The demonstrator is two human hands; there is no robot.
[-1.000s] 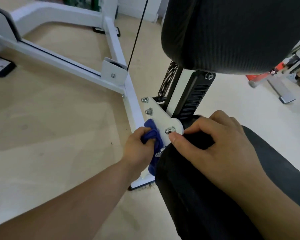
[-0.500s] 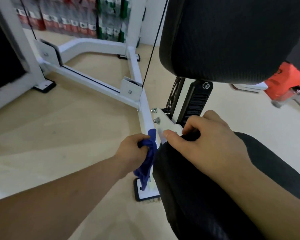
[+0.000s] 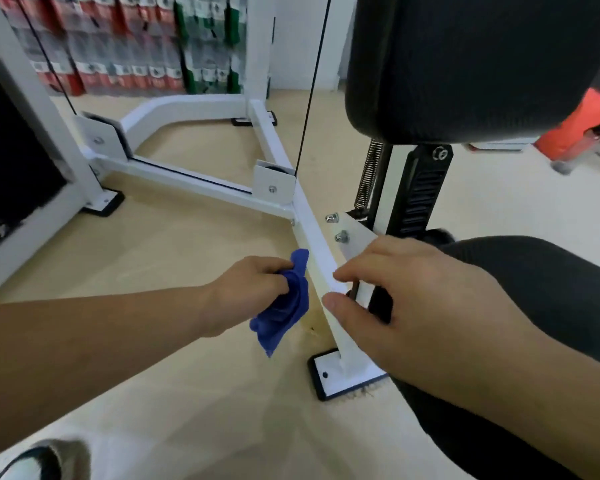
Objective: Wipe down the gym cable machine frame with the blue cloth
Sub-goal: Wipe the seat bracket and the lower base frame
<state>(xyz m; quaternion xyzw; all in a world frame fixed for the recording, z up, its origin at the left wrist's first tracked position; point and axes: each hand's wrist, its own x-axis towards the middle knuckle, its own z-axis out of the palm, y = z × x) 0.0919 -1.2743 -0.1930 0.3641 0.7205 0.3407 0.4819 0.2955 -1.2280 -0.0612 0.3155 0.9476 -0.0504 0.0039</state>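
Left hand [image 3: 253, 292]: curled round the bunched blue cloth [image 3: 284, 306], held just left of the white frame bar [image 3: 312, 237].
Cloth axis: roughly upright, loose corner pointed down.
Right hand [image 3: 406, 306]: thumb and fingers pinched on the bar.
Bar axis: run from the foot plate [image 3: 329, 379] away, slightly leftward.
Far packets [image 3: 118, 46]: print too blurred to be read.

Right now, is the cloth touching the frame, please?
Cannot tell: head view shows the cloth beside the frame, with no plain contact or gap.
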